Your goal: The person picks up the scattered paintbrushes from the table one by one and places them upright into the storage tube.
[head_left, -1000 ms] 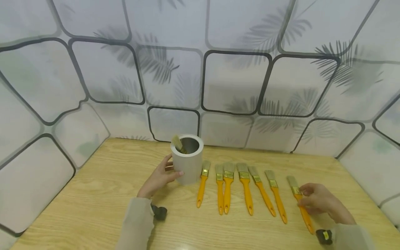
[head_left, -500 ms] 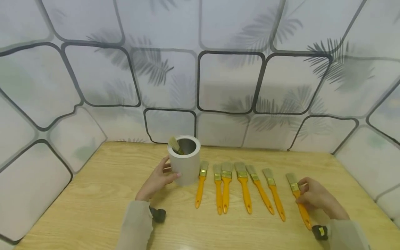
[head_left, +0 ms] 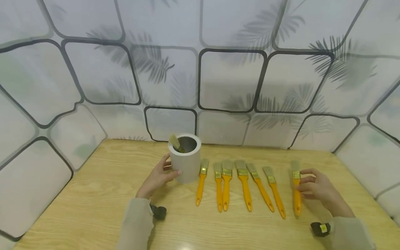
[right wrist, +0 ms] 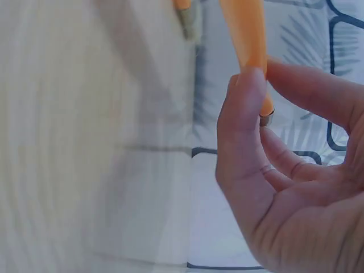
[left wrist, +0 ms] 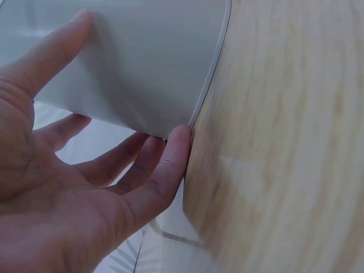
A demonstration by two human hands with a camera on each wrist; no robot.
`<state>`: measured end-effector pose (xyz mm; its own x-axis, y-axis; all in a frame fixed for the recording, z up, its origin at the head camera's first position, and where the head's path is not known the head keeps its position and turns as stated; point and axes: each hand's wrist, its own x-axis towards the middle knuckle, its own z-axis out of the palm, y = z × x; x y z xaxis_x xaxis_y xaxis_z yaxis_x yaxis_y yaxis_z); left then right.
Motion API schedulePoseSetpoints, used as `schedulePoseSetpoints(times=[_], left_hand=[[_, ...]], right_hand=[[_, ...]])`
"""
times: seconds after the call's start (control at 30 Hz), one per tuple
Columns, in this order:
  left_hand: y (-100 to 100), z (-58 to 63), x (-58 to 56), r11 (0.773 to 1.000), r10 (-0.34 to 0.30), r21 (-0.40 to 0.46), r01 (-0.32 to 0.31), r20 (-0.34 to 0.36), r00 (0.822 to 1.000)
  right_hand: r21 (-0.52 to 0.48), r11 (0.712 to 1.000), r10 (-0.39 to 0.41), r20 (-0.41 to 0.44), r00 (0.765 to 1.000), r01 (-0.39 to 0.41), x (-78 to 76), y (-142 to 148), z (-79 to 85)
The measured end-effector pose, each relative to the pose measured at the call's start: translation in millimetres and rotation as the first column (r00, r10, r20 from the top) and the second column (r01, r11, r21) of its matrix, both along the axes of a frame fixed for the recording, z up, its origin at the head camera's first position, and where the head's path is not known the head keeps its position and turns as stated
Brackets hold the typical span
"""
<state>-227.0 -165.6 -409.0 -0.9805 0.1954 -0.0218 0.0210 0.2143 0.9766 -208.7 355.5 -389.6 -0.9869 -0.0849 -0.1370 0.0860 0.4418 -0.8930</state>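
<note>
My left hand (head_left: 157,177) grips the side of a pale grey paint can (head_left: 185,166), thumb in front and fingers behind. In the left wrist view the fingertips curl against the can wall (left wrist: 142,57), one close to its bottom edge. A paintbrush (head_left: 175,143) leans inside the can, bristles up past the rim. At the right, my right hand (head_left: 318,189) pinches the orange handle of another paintbrush (head_left: 297,199), bristles pointing away from me. The right wrist view shows thumb and index finger on that handle (right wrist: 244,28).
Several orange-handled paintbrushes (head_left: 245,187) lie in a loose row between the can and my right hand, bristles toward the wall. The nearest brush (head_left: 201,185) lies right beside the can. A patterned wall (head_left: 231,80) closes off the back of the wooden table (head_left: 103,194).
The brush at my right hand has turned from slanted to nearly straight, and its handle end has swung left. My right hand has moved slightly forward. The left hand stays on the can.
</note>
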Motion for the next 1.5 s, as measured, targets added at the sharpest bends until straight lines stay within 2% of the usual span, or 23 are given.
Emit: schedulePoseSetpoints(times=[0.2,0.47,0.67,0.8,1.03,1.17,1.4,1.5], left_hand=[[-1.2,-0.7,0.4,1.0,0.003,0.007,-0.003,0.002,1.0],[-0.9,-0.8,-1.2,1.0,0.009,0.024,-0.01,0.018,1.0],[-1.7,0.1,-3.0,1.0,0.013,0.022,-0.013,0.005,1.0],[-0.7,0.3,-2.2,1.0,0.012,0.026,-0.013,0.008,1.0],[-0.6,-1.3,-2.6,0.999,0.016,0.033,-0.016,0.014,1.0],[-0.3,-0.4,-3.8,0.999,0.009,0.037,-0.009,0.005,1.0],[-1.0,-0.6,-2.7,0.999,0.011,0.04,-0.011,0.008,1.0],[-1.4,-1.8,-1.6,0.999,0.012,0.04,-0.013,0.01,1.0]], right_hand=[[-0.084,0.996,0.024,0.014,1.0,-0.023,-3.8,-3.3,3.2],[-0.15,0.988,0.032,-0.016,0.999,-0.034,-8.4,-15.8,10.8],[-0.232,0.973,0.005,-0.024,1.0,-0.01,-12.4,-29.6,19.0],[-0.35,0.937,-0.036,-0.023,0.999,0.026,-14.6,-38.4,22.8],[-0.536,0.841,-0.094,-0.016,0.995,0.071,-19.3,-60.9,28.3],[-0.585,0.805,-0.127,-0.004,0.992,0.1,-21.4,-75.6,32.4],[-0.62,0.774,-0.176,-0.016,0.984,0.129,-23.7,-102.4,42.4],[-0.652,0.747,-0.196,-0.026,0.98,0.132,-24.4,-114.4,46.9]])
